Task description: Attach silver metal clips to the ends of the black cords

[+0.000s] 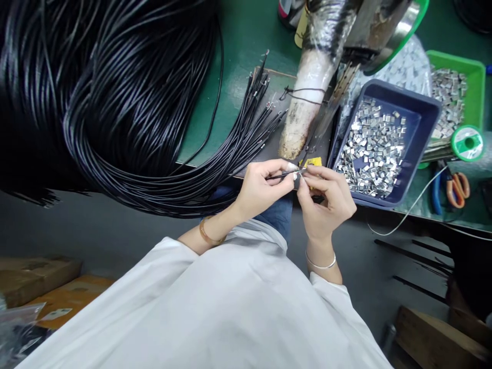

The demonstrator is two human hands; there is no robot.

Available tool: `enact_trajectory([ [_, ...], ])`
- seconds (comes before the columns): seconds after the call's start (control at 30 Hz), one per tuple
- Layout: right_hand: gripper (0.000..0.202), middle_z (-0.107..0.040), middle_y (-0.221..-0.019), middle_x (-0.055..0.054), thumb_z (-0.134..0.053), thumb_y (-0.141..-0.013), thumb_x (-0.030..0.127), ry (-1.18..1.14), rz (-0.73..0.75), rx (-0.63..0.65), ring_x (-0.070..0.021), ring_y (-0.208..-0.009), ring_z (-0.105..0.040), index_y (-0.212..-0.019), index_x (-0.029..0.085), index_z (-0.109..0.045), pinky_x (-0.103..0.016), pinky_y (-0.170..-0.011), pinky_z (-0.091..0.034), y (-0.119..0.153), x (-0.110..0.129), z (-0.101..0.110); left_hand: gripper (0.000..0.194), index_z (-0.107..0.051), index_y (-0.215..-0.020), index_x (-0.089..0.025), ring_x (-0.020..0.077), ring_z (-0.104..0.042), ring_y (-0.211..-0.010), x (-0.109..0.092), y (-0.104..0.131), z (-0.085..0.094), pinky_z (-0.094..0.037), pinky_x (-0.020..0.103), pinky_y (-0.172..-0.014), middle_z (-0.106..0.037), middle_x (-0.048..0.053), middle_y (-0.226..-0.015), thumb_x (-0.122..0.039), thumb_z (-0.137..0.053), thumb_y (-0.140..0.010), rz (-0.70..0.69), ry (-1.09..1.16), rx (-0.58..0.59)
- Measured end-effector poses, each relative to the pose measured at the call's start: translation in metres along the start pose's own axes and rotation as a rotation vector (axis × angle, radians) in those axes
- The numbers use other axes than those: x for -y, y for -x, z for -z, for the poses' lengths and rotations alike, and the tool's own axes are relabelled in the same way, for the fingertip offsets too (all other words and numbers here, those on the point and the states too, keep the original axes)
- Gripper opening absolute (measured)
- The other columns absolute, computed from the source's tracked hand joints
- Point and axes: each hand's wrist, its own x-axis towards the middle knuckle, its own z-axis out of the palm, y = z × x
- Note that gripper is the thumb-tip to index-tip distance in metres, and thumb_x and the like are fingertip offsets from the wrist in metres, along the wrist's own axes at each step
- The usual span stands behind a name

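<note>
My left hand [263,187] pinches the end of a black cable [282,176] between thumb and fingers at the table's front edge. Close on its right, my right hand [326,197] has thumb and forefinger closed at the cable's tip, on something too small to make out. The fingertips of both hands nearly meet. Just behind them are a yellow piece [312,162] and the lower end of a wrapped white tube [303,102]. A bundle of black cables [230,148] lies left of the hands, with stripped ends pointing up and right.
A dark blue tray [417,128] of small metal pieces stands at right, with a green tray [476,82] of similar pieces behind it. Orange-handled pliers [457,189] and a green spool [467,143] lie further right. A large heap of black cable [134,77] fills the left.
</note>
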Motion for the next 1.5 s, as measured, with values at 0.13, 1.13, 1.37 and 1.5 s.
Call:
enact_trajectory([
  [0.13, 0.016, -0.072, -0.102, -0.001, -0.067, -0.079, 0.010, -0.048, -0.010, 0.018, -0.0126, -0.085, -0.070, -0.088, 0.022, -0.062, -0.023, -0.061, -0.058, 0.0038, -0.0013, 0.0008, 0.011, -0.065, -0.072, -0.010, 0.0028, -0.037, -0.050, 0.0022, -0.0002, -0.0001, -0.032, 0.014, -0.047, -0.047, -0.004, -0.056, -0.021, -0.066, -0.071, 0.097, 0.093, -0.006],
  [1.13, 0.019, -0.074, -0.099, -0.001, -0.068, -0.078, 0.007, 0.047, 0.042, 0.027, -0.0108, -0.084, -0.070, -0.091, 0.021, -0.065, -0.020, -0.063, -0.056, 0.0032, -0.0014, 0.0034, 0.009, -0.067, -0.069, -0.012, 0.0052, -0.051, -0.058, 0.0070, 0.0004, 0.0046, -0.043, 0.016, -0.058, -0.058, -0.002, -0.062, -0.019, -0.071, -0.073, 0.117, 0.174, 0.099],
  [1.37, 0.017, -0.074, -0.100, -0.002, -0.068, -0.078, 0.009, 0.048, 0.057, 0.014, -0.0117, -0.087, -0.071, -0.090, 0.021, -0.065, -0.020, -0.064, -0.056, 0.0022, -0.0016, 0.0003, 0.012, -0.066, -0.074, -0.011, 0.0046, -0.046, -0.057, 0.0073, 0.0003, 0.0016, -0.039, 0.015, -0.054, -0.056, -0.002, -0.064, -0.022, -0.065, -0.078, 0.081, 0.131, 0.047],
  [1.5, 0.013, -0.074, -0.101, -0.002, -0.067, -0.081, 0.013, 0.072, 0.053, 0.026, -0.0133, -0.087, -0.071, -0.090, 0.022, -0.065, -0.023, -0.063, -0.058, 0.0004, -0.0037, -0.0012, 0.011, -0.067, -0.078, -0.011, 0.0031, -0.031, -0.052, 0.0087, 0.0002, 0.0008, -0.026, 0.015, -0.046, -0.044, -0.005, -0.058, -0.022, -0.064, -0.079, 0.021, 0.012, 0.033],
])
